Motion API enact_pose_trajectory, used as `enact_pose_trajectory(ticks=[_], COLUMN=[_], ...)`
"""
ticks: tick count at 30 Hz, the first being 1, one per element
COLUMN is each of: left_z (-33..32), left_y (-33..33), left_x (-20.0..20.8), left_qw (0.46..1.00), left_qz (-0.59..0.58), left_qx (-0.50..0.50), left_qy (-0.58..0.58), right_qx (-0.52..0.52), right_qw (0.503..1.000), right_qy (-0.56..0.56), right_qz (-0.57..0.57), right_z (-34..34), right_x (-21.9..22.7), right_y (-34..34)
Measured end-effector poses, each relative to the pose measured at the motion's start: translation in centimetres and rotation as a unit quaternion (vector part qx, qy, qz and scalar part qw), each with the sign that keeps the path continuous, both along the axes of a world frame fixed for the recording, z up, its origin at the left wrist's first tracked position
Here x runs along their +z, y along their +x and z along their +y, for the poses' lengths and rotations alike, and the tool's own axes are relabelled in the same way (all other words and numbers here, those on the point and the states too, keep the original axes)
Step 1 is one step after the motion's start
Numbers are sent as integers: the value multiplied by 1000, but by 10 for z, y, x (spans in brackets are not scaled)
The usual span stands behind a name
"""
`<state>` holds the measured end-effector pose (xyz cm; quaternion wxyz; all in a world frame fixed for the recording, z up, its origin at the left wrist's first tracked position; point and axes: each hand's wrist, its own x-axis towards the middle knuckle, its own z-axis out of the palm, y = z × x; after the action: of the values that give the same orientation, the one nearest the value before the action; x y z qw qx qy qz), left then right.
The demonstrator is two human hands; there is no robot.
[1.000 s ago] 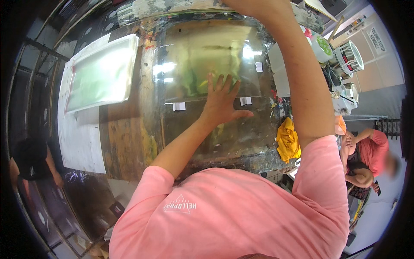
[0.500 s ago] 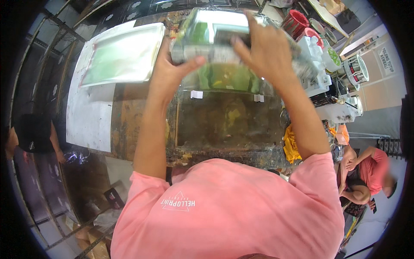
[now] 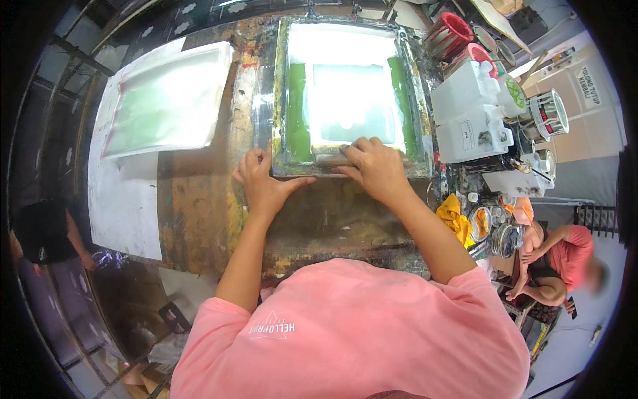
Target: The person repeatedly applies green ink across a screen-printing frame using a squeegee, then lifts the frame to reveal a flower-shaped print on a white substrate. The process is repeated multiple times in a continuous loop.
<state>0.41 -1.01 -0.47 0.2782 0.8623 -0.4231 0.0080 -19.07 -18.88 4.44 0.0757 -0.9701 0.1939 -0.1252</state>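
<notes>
A screen-printing frame lies flat on the stained table, its mesh green along the sides with a bright pale area in the middle. At its near left corner is my left hand, thumb stretched along the front edge and fingers apart beside the left side. My right hand is closed at the front edge, on what looks like a squeegee resting inside the frame; its fingers partly cover it. Left of the frame, a stack of clear sheets with a green tint lies on white paper.
White plastic jugs, a red bucket and paint cans crowd the right side. A yellow cloth lies by the table's right edge. One person sits at right; another stands at left.
The frame has come down from a raised, tilted position to lie flat. Both hands have moved down toward me with its front edge. The left thumb now points along that edge.
</notes>
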Motion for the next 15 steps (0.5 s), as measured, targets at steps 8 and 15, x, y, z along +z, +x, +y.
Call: enact_pose_trajectory(ticks=[8, 15], left_z=[1, 2], left_y=[3, 3], left_x=[-1, -2], left_qw=[1000, 998], left_qz=[11, 44], left_qx=[-14, -17], left_qy=[-15, -46], right_qx=[-25, 1], right_qw=[995, 997], right_qy=[-80, 40], right_qz=[-48, 64], right_z=[-135, -214], right_x=[-22, 18], right_y=[97, 143])
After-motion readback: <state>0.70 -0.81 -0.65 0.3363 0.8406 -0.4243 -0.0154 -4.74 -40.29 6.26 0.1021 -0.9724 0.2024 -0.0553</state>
